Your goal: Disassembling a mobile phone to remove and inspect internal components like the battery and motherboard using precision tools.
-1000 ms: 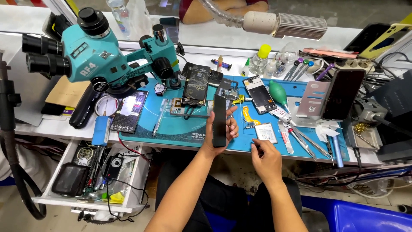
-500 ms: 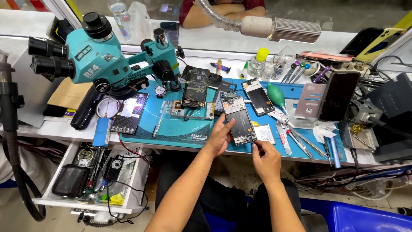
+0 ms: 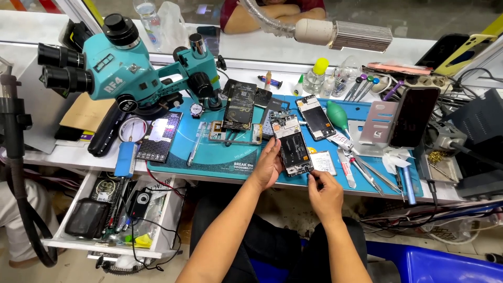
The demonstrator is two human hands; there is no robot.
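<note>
I sat at a phone repair counter: a teal stereo microscope stood over my blue work mat, opened phones, tweezers and a tool drawer around me

Bright, even overhead light, soft shadows only. Mild glare on the blue mat and microscope. Wide-angle bending at edges; centre sharp, no motion blur.

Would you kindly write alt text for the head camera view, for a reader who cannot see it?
A person's left hand steadies an opened smartphone on a blue repair mat while the right hand touches its lower edge. A teal stereo microscope stands at the left, tweezers lie to the right, and an open drawer of tools hangs below the bench.
</note>
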